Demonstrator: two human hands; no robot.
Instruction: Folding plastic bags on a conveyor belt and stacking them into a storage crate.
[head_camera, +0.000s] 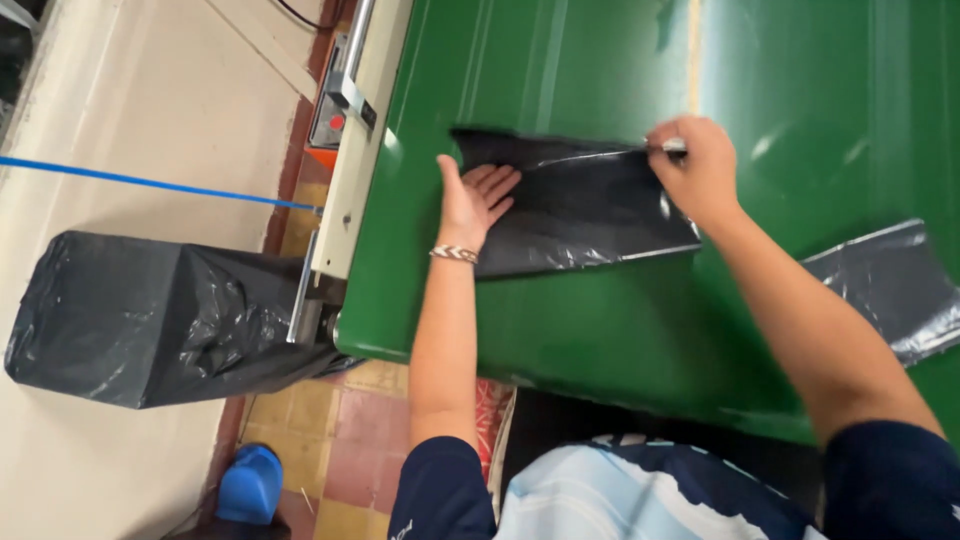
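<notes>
Lying flat on the green table, the black plastic bag looks glossy and creased, its near edge catching pale streaks of light. The left hand rests open on its left end, palm down and fingers spread, while the right hand is closed on the bag's far right corner, pinching it. Another strip of black plastic lies to the right, and a bulging black sack hangs off the table's left end.
</notes>
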